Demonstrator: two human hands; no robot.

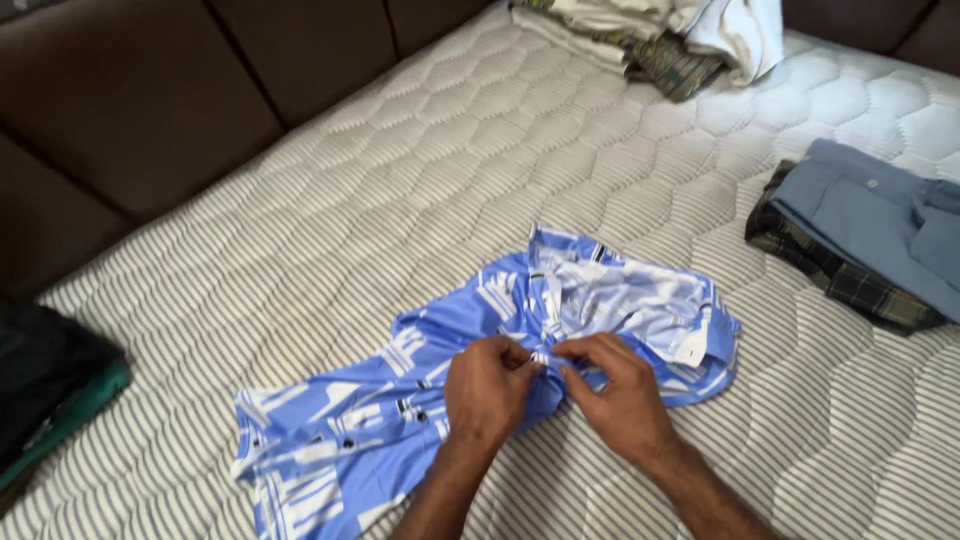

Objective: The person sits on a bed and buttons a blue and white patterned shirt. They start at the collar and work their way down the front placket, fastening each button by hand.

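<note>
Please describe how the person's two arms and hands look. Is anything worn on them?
Both forearms are bare up to the bottom edge of the picture: no sleeves show. The left hand and the right hand wear no gloves. No ring, watch or bracelet can be seen on the fingers or wrists.

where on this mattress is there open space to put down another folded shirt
The widest bare patch of the mattress runs from the brown headboard to the blue patterned shirt. Another lies between that shirt and the folded grey-blue shirt. It is crowded by the clothes pile, and where both hands, left hand and right hand, pinch the shirt.
</note>
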